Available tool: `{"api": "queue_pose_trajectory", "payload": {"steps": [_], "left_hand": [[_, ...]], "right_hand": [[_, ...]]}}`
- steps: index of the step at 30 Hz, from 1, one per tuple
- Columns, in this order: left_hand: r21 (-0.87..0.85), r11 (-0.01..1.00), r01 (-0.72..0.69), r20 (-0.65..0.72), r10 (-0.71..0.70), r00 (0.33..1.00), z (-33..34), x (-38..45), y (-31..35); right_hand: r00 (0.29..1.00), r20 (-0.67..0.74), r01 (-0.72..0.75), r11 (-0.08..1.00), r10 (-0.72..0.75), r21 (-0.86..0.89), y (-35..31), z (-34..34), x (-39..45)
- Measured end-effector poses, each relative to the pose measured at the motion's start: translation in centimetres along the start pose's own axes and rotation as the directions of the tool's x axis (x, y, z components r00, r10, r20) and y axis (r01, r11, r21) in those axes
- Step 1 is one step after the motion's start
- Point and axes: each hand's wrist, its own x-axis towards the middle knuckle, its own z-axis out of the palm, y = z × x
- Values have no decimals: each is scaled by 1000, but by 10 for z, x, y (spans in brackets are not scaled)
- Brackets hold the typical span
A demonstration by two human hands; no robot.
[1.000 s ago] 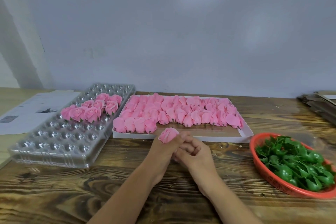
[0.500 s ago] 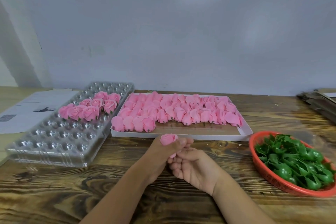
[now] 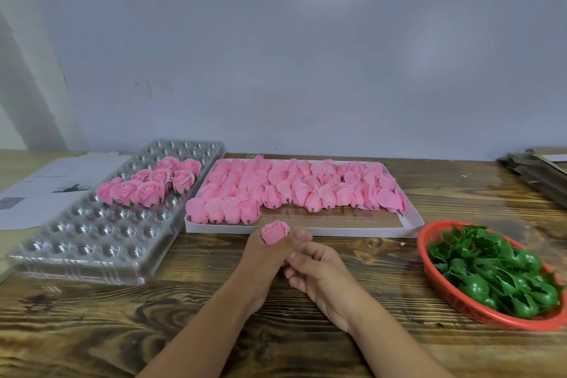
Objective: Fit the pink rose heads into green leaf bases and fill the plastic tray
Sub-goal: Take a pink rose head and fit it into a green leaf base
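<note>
The left hand (image 3: 270, 252) grips one pink rose head (image 3: 274, 232) above the table; the right hand (image 3: 313, 267) curls just under it, perhaps around a leaf base — hidden. Beyond, the plastic tray (image 3: 92, 242) holds about ten finished roses (image 3: 150, 182) — most pockets empty, the white box (image 3: 306, 228) still crowded.

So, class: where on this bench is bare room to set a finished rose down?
Bare wood lies between the plastic tray and the left hand, and between the right hand and the red basket. The white box is crowded with rose heads.
</note>
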Motion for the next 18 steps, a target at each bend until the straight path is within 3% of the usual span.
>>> {"api": "queue_pose_trajectory", "payload": {"steps": [10, 13, 16, 18], "left_hand": [[-25, 994, 103, 239, -94, 966, -7, -2, 3], [-9, 997, 83, 156, -80, 985, -4, -2, 2], [-32, 997, 73, 25, -72, 997, -3, -1, 0], [-43, 997, 62, 7, -62, 998, -2, -1, -1]], "right_hand": [[942, 186, -309, 938, 279, 155, -13, -3, -3], [950, 144, -298, 942, 277, 156, -11, -1, -3], [981, 87, -184, 976, 175, 114, -8, 1, -2], [988, 82, -135, 985, 127, 103, -5, 0, -2]]}}
